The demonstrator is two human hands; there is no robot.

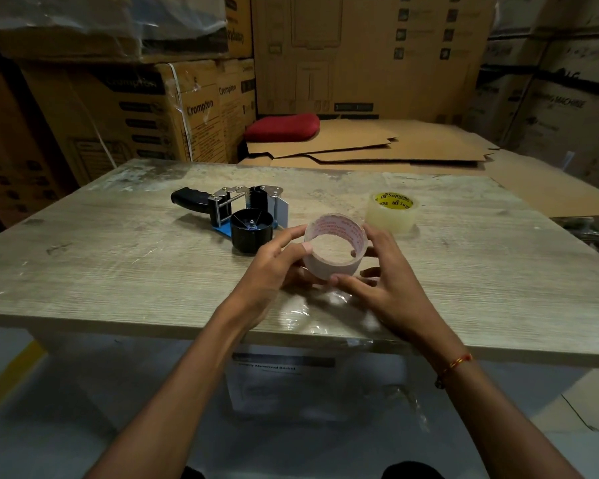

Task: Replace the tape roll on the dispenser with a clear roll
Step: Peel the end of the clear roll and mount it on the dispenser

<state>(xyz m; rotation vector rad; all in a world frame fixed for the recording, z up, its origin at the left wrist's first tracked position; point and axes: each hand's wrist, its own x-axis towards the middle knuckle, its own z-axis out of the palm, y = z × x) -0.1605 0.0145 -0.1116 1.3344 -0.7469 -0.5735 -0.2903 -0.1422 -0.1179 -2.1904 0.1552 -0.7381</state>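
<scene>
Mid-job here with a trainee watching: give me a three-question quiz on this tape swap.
1. True or false: the dispenser spool already carries a roll.
2. Which hands hold the nearly spent roll? A) left hand only B) right hand only C) both
3. Fill in: the clear roll stands on the table to the ____ of the held roll.

Key: 1 false, the spool is bare; 2 C; 3 right.
</scene>
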